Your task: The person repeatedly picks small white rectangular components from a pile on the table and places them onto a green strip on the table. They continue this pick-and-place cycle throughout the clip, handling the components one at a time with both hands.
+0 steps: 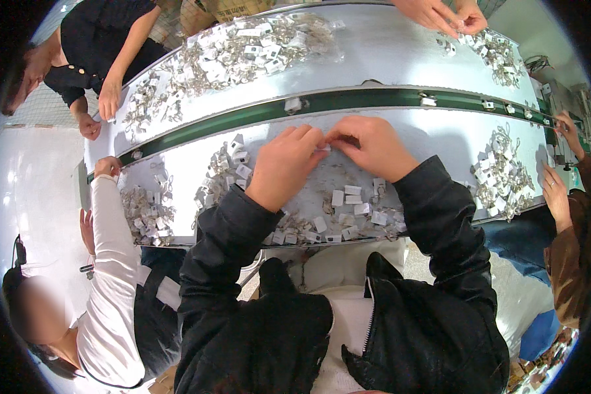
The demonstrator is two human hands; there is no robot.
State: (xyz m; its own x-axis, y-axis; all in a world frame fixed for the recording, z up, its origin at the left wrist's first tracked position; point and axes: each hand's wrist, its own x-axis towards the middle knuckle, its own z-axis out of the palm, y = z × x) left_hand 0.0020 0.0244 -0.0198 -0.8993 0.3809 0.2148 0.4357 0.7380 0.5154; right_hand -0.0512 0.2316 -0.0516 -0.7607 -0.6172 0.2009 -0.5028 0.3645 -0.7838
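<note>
My left hand (pixel 285 164) is closed in a pinch over the near worktable (pixel 433 128). A small white plastic piece (pixel 325 148) shows at its fingertips. Against it, fingertips almost touching, my right hand (pixel 372 146) is pinched too; its fingers hide whatever they grip. Below my hands, toward the front edge, lie loose white rectangular plastic pieces (pixel 337 197), mixed with silvery, thin parts too small to make out. Beside my left wrist is a heap of similar white pieces (pixel 222 172).
Beyond my hands runs a green conveyor belt (pixel 354 98) carrying spaced white pieces. More heaps lie at right (pixel 503 174), at left (pixel 148 210) and on the far table (pixel 243 52). Co-workers' hands reach in at left (pixel 108 167), far right (pixel 556 190) and top (pixel 440 14).
</note>
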